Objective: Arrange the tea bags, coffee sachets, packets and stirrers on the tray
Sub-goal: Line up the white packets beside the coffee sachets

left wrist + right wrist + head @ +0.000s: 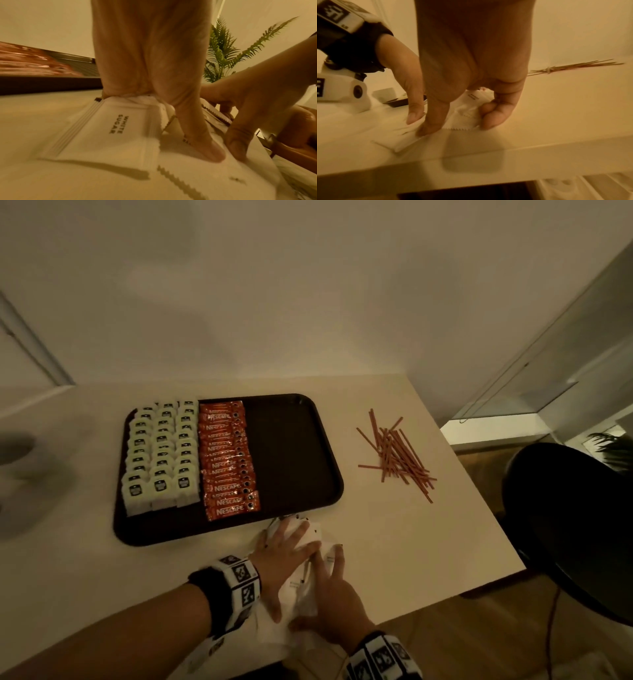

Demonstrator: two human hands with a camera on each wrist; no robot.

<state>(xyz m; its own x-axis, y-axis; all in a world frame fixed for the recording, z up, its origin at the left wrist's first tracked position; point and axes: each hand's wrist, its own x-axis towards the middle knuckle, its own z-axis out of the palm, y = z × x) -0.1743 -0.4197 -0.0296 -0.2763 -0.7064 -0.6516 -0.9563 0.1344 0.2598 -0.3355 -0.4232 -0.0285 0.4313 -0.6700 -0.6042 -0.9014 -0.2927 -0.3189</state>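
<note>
A dark brown tray holds rows of white tea bags on its left and a column of orange coffee sachets beside them; its right part is bare. Red-brown stirrers lie in a loose heap on the table to the right of the tray. White sugar packets lie spread near the table's front edge. My left hand presses on them with straight fingers. My right hand lies spread over them, thumb and fingertips touching down.
The white table ends just behind my wrists and at the right, where a black chair stands. A green plant is beyond it. A blurred grey object sits at the far left.
</note>
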